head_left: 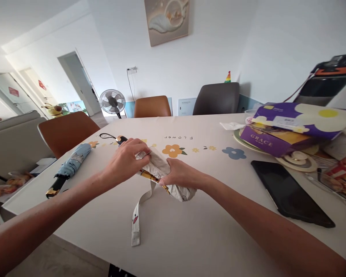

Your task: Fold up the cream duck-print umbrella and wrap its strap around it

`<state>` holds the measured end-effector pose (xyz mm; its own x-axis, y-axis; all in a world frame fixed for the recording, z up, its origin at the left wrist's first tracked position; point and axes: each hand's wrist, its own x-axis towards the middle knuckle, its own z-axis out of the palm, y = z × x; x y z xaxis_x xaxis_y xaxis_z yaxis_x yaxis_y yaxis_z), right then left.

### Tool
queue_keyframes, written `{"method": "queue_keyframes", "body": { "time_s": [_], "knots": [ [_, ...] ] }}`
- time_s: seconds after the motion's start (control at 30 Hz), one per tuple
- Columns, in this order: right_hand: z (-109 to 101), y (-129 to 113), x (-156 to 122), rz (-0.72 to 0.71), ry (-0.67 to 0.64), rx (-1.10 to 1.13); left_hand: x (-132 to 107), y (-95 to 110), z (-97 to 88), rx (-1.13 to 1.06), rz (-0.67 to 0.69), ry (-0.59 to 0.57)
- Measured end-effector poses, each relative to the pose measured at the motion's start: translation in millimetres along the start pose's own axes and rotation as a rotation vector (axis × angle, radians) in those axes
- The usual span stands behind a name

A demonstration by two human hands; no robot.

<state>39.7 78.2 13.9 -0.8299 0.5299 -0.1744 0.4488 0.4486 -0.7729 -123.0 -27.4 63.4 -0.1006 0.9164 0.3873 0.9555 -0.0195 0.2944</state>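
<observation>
A folded cream umbrella with yellow print lies on the white table, its black handle with a loop cord pointing to the far left. My left hand is closed round the umbrella's handle end, fingers pinching the fabric. My right hand is wrapped round the canopy at the near end. The umbrella's closing strap hangs loose and trails on the table toward me.
A folded light-blue umbrella lies at the table's left edge. A black tablet lies to the right, a purple box on a plate behind it, and food packets at the far right. Chairs and a fan stand beyond the table.
</observation>
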Motion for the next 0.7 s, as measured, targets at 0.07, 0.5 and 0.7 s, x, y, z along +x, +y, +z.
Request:
{"method": "queue_keyframes", "body": {
  "time_s": [0.07, 0.5, 0.7],
  "knots": [
    [-1.0, -0.7, -0.7, 0.003, -0.011, 0.021, 1.6, 1.1, -2.1, -0.022, -0.039, -0.051],
    [0.9, 2.8, 1.8, 0.076, -0.062, 0.188, 3.4, -12.8, -7.6, 0.143, -0.051, -0.203],
    [5.6, 1.6, -4.2, 0.097, -0.321, 0.401, 15.7, -18.5, -2.3, 0.084, -0.078, 0.058]
  ]
}}
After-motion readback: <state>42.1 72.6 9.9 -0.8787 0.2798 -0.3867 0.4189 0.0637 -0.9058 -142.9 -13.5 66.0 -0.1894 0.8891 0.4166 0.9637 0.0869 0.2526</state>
